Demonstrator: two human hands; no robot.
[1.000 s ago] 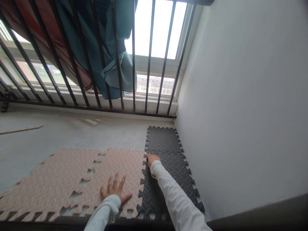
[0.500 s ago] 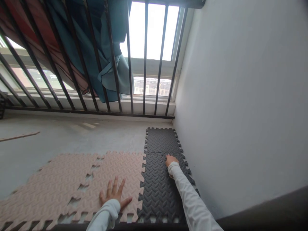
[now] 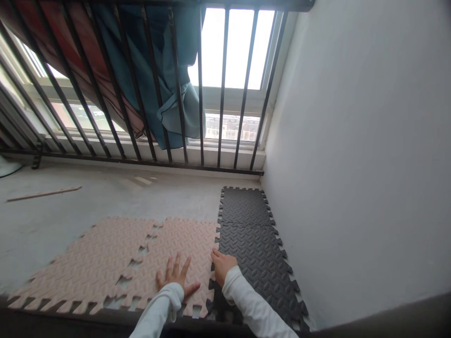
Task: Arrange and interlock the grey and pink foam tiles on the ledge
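Observation:
My left hand (image 3: 174, 274) lies flat on a pink foam puzzle mat (image 3: 91, 263), fingers spread, holding nothing. My right hand (image 3: 222, 265) rests at the seam where that mat's interlocking edge meets a dark grey foam puzzle mat (image 3: 262, 263). Its fingers point left and grip nothing that I can see. The dark mat is made of joined tiles with a textured surface and runs along the wall. Several notches show along the pink mat's edges, with floor visible through them.
A white wall (image 3: 352, 141) rises to the right of the dark mat. Ahead stand black iron bars (image 3: 223, 84), with a blue cloth (image 3: 148, 70) and a red cloth hanging behind them. A wooden strip (image 3: 44, 193) lies on the concrete floor (image 3: 105, 197).
My right hand has moved left and nearer to me, from the middle of the dark mat to its seam with the pink mat. My left hand stays in place on the pink mat.

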